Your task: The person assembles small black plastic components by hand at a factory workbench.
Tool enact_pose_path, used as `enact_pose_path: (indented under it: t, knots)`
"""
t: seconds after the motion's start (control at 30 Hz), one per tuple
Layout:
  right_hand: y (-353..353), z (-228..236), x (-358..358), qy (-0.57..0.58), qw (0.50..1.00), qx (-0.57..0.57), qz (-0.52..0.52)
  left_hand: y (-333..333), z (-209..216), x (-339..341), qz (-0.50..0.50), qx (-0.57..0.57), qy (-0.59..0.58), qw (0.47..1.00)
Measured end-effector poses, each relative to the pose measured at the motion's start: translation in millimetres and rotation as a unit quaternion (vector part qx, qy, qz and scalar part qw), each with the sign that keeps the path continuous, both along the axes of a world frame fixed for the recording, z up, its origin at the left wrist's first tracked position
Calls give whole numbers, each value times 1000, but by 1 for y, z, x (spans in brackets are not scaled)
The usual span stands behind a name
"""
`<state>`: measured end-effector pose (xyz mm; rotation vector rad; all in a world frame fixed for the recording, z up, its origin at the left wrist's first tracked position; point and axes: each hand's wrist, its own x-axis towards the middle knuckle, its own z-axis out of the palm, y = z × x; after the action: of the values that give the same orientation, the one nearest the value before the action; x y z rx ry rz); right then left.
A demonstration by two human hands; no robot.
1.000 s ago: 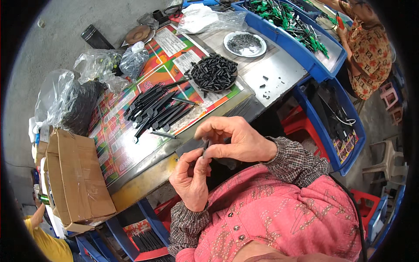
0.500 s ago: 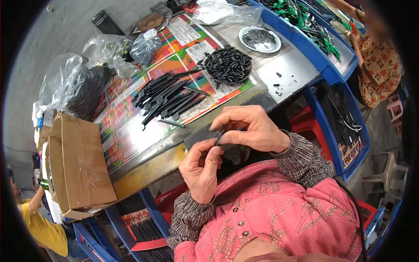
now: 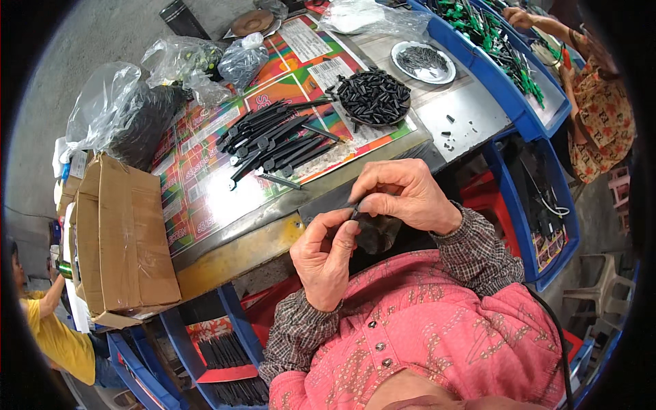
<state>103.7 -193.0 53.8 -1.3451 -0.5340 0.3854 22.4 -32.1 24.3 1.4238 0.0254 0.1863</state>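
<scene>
My left hand (image 3: pixel 325 258) and my right hand (image 3: pixel 408 198) meet fingertip to fingertip in front of the table edge. Pinched between them is a small dark piece (image 3: pixel 354 213), mostly hidden by the fingers, so its exact kind cannot be made out. Beyond the hands, several long black plastic strips (image 3: pixel 273 145) with rounded ends lie in a loose pile. To their right, a round dish heaped with short black tubular pieces (image 3: pixel 374 97) stands on the colourful printed sheet (image 3: pixel 205 179). A white plate (image 3: pixel 439 76) farther back holds thin grey metal pins.
An open cardboard box (image 3: pixel 137 239) stands at the left edge, with filled clear plastic bags (image 3: pixel 130 116) behind it. Blue trays (image 3: pixel 502 89) line the right side, one with green and black parts. Co-workers sit at far left (image 3: pixel 61 342) and upper right (image 3: pixel 601 123).
Both hands stay together at the small piece; their fingertips have shifted slightly. The whole view has turned a little, moving the table things to the right. A co-worker's hand has appeared at upper right.
</scene>
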Motion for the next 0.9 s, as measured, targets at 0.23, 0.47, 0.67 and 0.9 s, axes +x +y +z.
enact_pose_path:
  t: [0.23, 0.47, 0.67, 0.9]
  knots:
    - [3, -9, 0, -159, 980, -114, -45, -3, 1, 0, 5, 0, 1, 1000]
    - [2, -4, 0, -64, 998, -24, -1, -2, 1, -1, -6, 8, 2, 1000]
    - [8, -9, -3, -107, 991, -64, -50, -3, 1, 0, 13, -4, 4, 1000]
    - [5, -8, 0, -84, 996, -10, -16, -2, 2, 0, -3, 8, -5, 1000]
